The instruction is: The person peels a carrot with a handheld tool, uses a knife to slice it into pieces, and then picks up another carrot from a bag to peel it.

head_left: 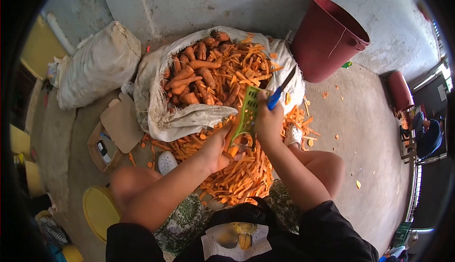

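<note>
My left hand is closed around an orange carrot, held over a heap of cut carrot pieces. My right hand grips a flat green slotted peeler, whose lower end lies against the carrot. The same hand also holds a knife with a blue handle, its dark blade pointing up and away. Just beyond both hands, an open white sack holds whole carrots and peel strips.
A tall dark red bin stands against the wall at the right. On the left are a full white sack, an open cardboard box and a yellow bucket. Carrot scraps dot the concrete floor. Another person is at far right.
</note>
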Demonstrator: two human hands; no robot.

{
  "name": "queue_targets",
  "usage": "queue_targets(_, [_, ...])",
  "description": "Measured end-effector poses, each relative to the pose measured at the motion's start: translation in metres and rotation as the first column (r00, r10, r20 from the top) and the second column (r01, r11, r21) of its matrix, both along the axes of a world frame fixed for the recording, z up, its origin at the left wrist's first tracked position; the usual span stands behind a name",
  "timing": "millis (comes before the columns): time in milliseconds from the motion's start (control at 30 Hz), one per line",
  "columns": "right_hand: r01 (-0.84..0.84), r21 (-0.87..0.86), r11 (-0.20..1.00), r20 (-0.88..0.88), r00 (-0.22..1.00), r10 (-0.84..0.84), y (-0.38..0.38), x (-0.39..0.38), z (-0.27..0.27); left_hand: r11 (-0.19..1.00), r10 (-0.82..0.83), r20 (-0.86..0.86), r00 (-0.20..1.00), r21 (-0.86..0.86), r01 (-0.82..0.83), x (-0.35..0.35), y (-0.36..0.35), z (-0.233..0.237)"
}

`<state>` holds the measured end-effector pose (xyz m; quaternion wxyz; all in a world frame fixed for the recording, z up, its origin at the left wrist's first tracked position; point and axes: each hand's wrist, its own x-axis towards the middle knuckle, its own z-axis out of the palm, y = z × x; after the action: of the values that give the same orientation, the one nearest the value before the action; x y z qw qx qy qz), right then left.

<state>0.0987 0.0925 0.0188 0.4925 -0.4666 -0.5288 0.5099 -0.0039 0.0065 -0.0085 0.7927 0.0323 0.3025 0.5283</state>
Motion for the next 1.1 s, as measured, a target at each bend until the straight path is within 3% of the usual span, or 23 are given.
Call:
queue_targets(67, [-0.001, 0.025, 1.000, 0.034, 0.999, 0.000, -0.008, -0.004, -0.007, 0.998, 0.044, -0.041, 0.998, -0.048, -0.046, 0.004, 0.003, 0.005])
queue_targets(133, [0.012, 0.117, 0.993, 0.226, 0.973, -0.039, -0.013, -0.006, -0.003, 0.991, 0.086, -0.085, 0.993, -0.092, -0.094, 0.009, 0.003, 0.018])
queue_targets(233, [0.080, 0.126, 0.989, 0.188, 0.977, -0.103, -0.008, -0.006, 0.001, 0.982, 0.084, -0.147, 0.986, -0.159, -0.107, 0.010, -0.002, 0.022])
queue_targets(300, [0.204, 0.081, 0.976, 0.168, 0.962, -0.215, 0.020, 0.003, -0.009, 0.986, -0.161, -0.025, 0.987, -0.038, 0.160, 0.003, -0.005, -0.008])
queue_targets(333, [0.245, 0.139, 0.960, 0.117, 0.958, -0.261, 0.044, 0.014, -0.018, 0.986, -0.161, -0.024, 0.987, -0.039, 0.160, 0.007, -0.009, -0.003])
queue_targets(367, [0.338, 0.047, 0.940, 0.131, 0.931, -0.341, 0.061, 0.025, -0.017, 0.976, -0.216, -0.121, 0.969, -0.055, 0.211, 0.012, -0.013, 0.009])
queue_targets(400, [0.410, 0.103, 0.906, 0.151, 0.894, -0.422, 0.075, 0.035, -0.021, 0.963, -0.269, -0.216, 0.939, -0.077, 0.259, 0.015, -0.015, 0.016])
queue_targets(433, [0.440, 0.051, 0.896, 0.038, 0.896, -0.442, 0.085, 0.043, -0.022, 0.955, -0.288, -0.192, 0.938, 0.013, 0.296, 0.013, -0.016, 0.017])
queue_targets(533, [0.310, 0.036, 0.950, -0.011, 0.951, -0.310, 0.077, 0.045, -0.007, 0.976, -0.153, -0.335, 0.930, 0.097, 0.195, 0.002, -0.009, 0.011])
queue_targets(600, [0.118, -0.001, 0.993, 0.182, 0.977, -0.116, 0.066, 0.044, 0.001, 0.957, -0.136, -0.410, 0.902, 0.182, 0.226, -0.009, 0.000, 0.008])
queue_targets(633, [0.050, 0.007, 0.999, 0.299, 0.953, -0.050, 0.057, 0.040, 0.006, 0.953, -0.102, -0.604, 0.791, 0.170, 0.252, -0.012, 0.002, 0.008])
queue_targets(667, [-0.063, -0.014, 0.998, 0.480, 0.875, 0.062, 0.049, 0.039, 0.015, 0.949, -0.064, -0.767, 0.639, 0.151, 0.276, -0.013, 0.004, 0.008])
queue_targets(733, [-0.322, -0.002, 0.947, 0.721, 0.656, 0.225, 0.033, 0.042, 0.027, 0.943, 0.033, -0.807, 0.590, 0.221, 0.248, -0.014, 0.006, 0.011])
queue_targets(767, [-0.322, -0.002, 0.947, 0.721, 0.656, 0.225, 0.026, 0.043, 0.030, 0.933, 0.038, -0.865, 0.500, 0.210, 0.292, -0.018, 0.007, 0.016])
queue_targets(800, [-0.393, -0.076, 0.916, 0.751, 0.582, 0.312, 0.020, 0.044, 0.033, 0.922, 0.045, -0.913, 0.405, 0.194, 0.334, -0.020, 0.007, 0.020])
queue_targets(833, [-0.456, -0.152, 0.877, 0.772, 0.499, 0.394, 0.015, 0.044, 0.034, 0.923, 0.046, -0.913, 0.406, 0.195, 0.333, -0.023, 0.007, 0.024])
queue_targets(900, [-0.516, -0.126, 0.847, 0.782, 0.474, 0.405, 0.007, 0.044, 0.033, 0.898, 0.182, -0.964, 0.196, 0.244, 0.367, -0.026, 0.006, 0.029])
queue_targets(1033, [-0.592, -0.104, 0.799, 0.787, 0.443, 0.430, 0.001, 0.041, 0.026, 0.891, 0.247, -0.958, 0.146, 0.283, 0.354, -0.030, 0.008, 0.029])
queue_targets(1100, [-0.592, -0.126, 0.796, 0.769, 0.448, 0.455, -0.001, 0.039, 0.026, 0.859, 0.362, -0.932, 0.038, 0.349, 0.375, -0.030, 0.008, 0.029])
